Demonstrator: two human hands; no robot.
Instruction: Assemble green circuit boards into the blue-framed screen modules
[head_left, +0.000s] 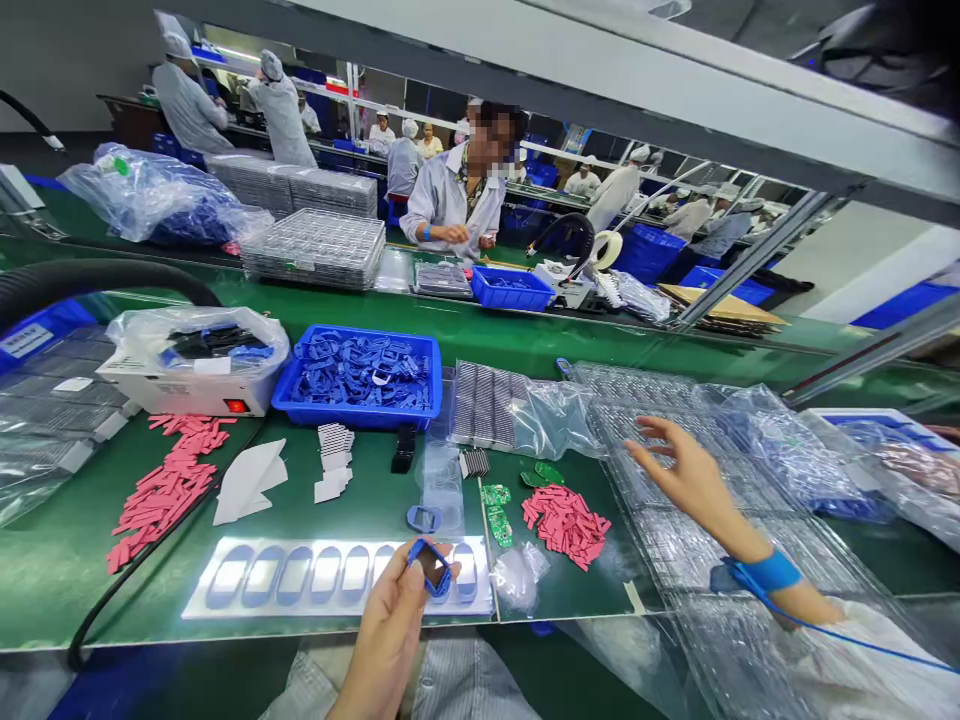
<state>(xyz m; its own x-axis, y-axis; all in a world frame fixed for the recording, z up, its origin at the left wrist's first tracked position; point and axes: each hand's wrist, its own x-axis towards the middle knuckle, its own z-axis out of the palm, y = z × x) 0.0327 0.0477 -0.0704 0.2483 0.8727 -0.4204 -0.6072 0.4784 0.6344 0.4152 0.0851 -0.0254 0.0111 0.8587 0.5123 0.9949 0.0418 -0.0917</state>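
Away from blue casing (430, 568), illegible label (28, 340)

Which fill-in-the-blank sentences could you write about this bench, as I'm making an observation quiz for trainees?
1. The left hand holds a small device with a ____ frame.
2. The right hand, its fingers apart, holds ____.
3. The circuit boards beside the right-hand pile of small strips are ____ in colour.
4. The switch on the white box is ____.

Missing words: blue; nothing; green; red.
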